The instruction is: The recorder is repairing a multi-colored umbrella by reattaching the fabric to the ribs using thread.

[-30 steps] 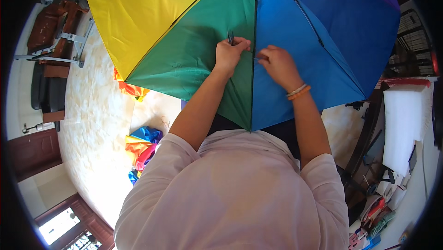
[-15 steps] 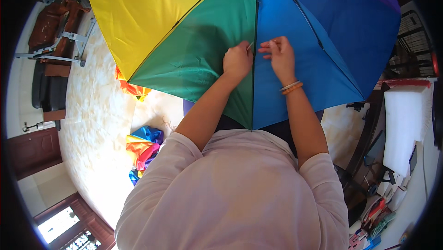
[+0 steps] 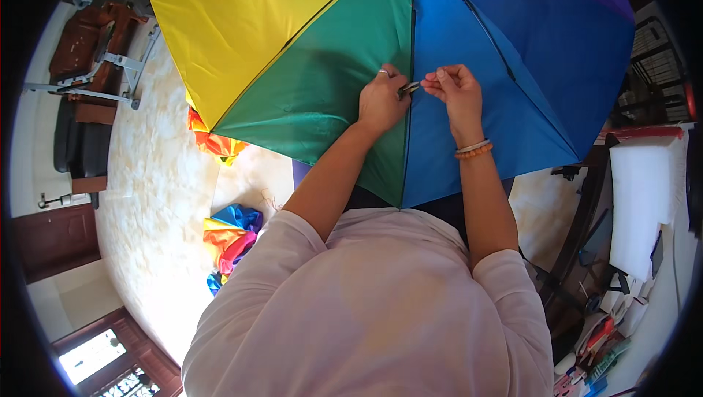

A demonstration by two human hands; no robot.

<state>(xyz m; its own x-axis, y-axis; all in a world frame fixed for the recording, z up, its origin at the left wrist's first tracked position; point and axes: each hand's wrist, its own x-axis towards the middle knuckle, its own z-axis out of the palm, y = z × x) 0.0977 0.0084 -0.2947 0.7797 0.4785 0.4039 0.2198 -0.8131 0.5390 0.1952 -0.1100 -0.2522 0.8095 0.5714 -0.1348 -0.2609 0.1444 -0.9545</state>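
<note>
I see a pale marbled floor [image 3: 146,199], brightly lit. At far left stands a brown chair [image 3: 84,42] on a grey metal frame [image 3: 121,67], with a dark wooden door [image 3: 55,239] below it. A window [image 3: 91,355] glows at lower left. Bright folded cloths [image 3: 228,239] lie on the floor. At right are a white board [image 3: 644,199], a black rack [image 3: 655,67] and cluttered shelves [image 3: 597,346].
</note>
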